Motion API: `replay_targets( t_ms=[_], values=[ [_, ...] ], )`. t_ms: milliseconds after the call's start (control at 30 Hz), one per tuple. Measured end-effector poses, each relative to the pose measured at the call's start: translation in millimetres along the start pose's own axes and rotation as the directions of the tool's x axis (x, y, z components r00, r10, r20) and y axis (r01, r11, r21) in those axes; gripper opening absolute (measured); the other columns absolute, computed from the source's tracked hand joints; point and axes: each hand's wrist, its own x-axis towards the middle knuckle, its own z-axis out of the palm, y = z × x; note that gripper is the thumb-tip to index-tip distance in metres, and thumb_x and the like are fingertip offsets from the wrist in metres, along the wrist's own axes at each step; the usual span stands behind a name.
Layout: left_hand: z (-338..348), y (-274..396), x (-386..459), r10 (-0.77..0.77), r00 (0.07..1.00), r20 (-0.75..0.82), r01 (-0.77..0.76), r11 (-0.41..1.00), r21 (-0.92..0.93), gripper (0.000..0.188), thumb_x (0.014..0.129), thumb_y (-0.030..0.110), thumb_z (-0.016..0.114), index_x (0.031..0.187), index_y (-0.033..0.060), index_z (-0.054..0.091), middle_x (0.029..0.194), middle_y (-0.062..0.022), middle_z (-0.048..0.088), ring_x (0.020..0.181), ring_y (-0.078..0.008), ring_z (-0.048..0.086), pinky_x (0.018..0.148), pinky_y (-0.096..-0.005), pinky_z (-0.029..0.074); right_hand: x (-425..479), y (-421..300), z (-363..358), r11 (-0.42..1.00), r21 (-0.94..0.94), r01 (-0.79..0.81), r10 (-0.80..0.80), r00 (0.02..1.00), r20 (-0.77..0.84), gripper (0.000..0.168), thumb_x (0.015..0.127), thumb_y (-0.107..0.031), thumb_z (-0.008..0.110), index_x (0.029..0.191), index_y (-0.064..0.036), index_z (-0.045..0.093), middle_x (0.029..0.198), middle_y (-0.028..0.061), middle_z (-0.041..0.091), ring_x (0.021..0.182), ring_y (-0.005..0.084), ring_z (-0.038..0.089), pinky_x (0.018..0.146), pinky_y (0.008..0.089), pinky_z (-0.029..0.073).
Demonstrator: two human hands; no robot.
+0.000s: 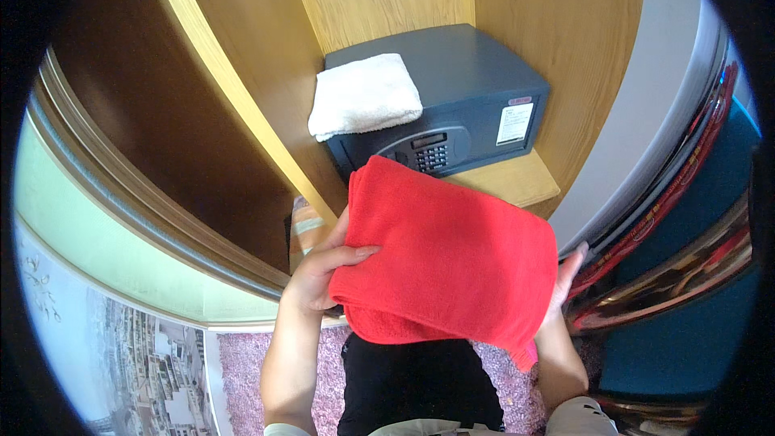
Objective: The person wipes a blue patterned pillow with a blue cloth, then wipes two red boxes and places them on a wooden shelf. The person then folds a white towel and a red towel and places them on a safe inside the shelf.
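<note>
A folded red cloth, likely a towel (448,254), spans the space between my two hands, in front of a dark safe. My left hand (318,269) grips its left edge, thumb on top and fingers underneath. At the right edge, my right hand (563,287) supports the cloth from the side and below; most of its fingers are hidden. On the left part of the top of the dark grey electronic safe (484,72) lies a folded white towel (366,97), hanging slightly over the front edge. The safe's keypad (432,158) is partly above the red cloth's upper edge.
The safe stands on a wooden shelf (514,181) between wooden cabinet panels (563,30). A dark compartment (163,103) lies to the left. At the right are a pale panel (648,72) and red-trimmed items (660,206). Purple carpet (248,369) shows below.
</note>
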Motion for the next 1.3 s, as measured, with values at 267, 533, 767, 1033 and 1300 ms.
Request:
replay_targets(
  t_ms=[267, 533, 767, 1033, 1300],
  values=[
    [15.2, 9.6, 43.1, 0.333, 0.938, -0.099, -0.347, 0.913, -0.213, 0.057, 0.089, 0.014, 0.046, 0.14, 0.0083, 0.022, 0.135, -0.0147, 0.038, 0.12, -0.0251, 0.045, 0.098, -0.0351, 0.041, 41.1, -31.1, 51.7, 0.989, -0.147, 0.013, -0.046, 0.975, -0.219, 0.048, 0.095, -0.031, 0.036, 0.134, -0.003, 0.036, 0.136, 0.0146, 0.041, 0.123, 0.0293, 0.041, 0.105, 0.0462, 0.03],
    [18.2, 27.9, 100.1, 0.818, 0.509, 0.269, 0.041, -0.335, 0.941, 0.047, 0.081, 0.015, 0.062, 0.122, 0.0013, 0.045, 0.126, -0.0209, 0.044, 0.128, -0.0364, 0.033, 0.104, -0.0529, 0.022, 237.0, -34.5, 132.8, 0.205, -0.975, 0.083, -0.317, 0.948, 0.014, 0.032, 0.086, -0.014, 0.058, 0.115, -0.001, 0.055, 0.106, 0.0079, 0.062, 0.094, 0.0131, 0.059, 0.084, 0.0285, 0.046],
    [0.7, 17.6, 107.9, 0.648, 0.751, 0.128, 0.22, -0.427, 0.877, 0.052, 0.083, 0.035, 0.054, 0.121, 0.0002, 0.049, 0.124, -0.0226, 0.045, 0.124, -0.0374, 0.035, 0.104, -0.0591, 0.015, 307.0, 77.1, 82.6, -0.811, -0.566, 0.15, 0.348, 0.901, -0.26, 0.075, 0.076, -0.036, 0.059, 0.142, -0.025, 0.024, 0.143, 0.0228, 0.025, 0.132, 0.0471, 0.016, 0.105, 0.06, 0.016],
    [-2.7, 16.8, 99.2, 0.613, 0.777, 0.146, 0.185, -0.444, 0.877, 0.05, 0.083, 0.036, 0.055, 0.116, -0.0008, 0.051, 0.116, -0.0226, 0.049, 0.116, -0.0379, 0.041, 0.103, -0.059, 0.018, 286.5, 79.2, 50.3, -0.732, -0.5, 0.462, 0.442, 0.881, 0.168, 0.064, 0.069, -0.021, 0.062, 0.13, -0.014, 0.046, 0.132, 0.0209, 0.043, 0.129, 0.044, 0.028, 0.104, 0.0606, 0.015],
    [13.6, 18.2, 75.6, 0.648, 0.747, 0.149, 0.054, -0.282, 0.958, 0.039, 0.079, 0.022, 0.061, 0.11, 0.0006, 0.053, 0.113, -0.0202, 0.05, 0.112, -0.04, 0.042, 0.1, -0.0543, 0.026, 284.3, 63.3, 65.9, -0.621, -0.612, 0.49, 0.371, 0.871, 0.321, 0.05, 0.083, -0.039, 0.054, 0.123, -0.009, 0.051, 0.13, 0.0169, 0.046, 0.123, 0.0397, 0.038, 0.104, 0.0558, 0.021]
  ],
)
